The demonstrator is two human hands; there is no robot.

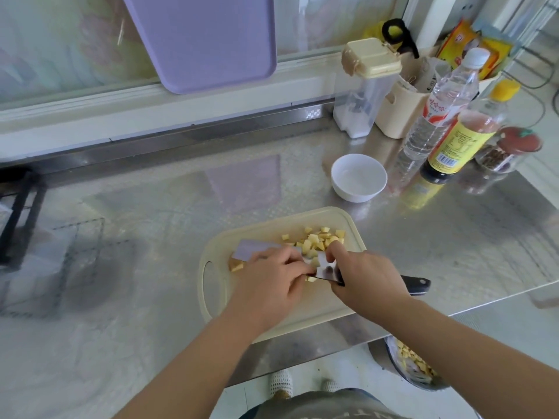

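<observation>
Head view: I see yellow diced pieces (pixel 317 240) on cream plastic cutting board (pixel 305 311), more in steel bowl (pixel 393 362) at five o'clock; right hand (pixel 367 279) grips black-handled cleaver (pixel 328 271), left hand (pixel 272 281) curls round its blade.

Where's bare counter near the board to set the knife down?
Widest for the knife: the counter left of the board, up to the black rack. Also the strip behind the board, left of the bowl, and right of the board, before the bottles. The back right corner is crowded.
</observation>
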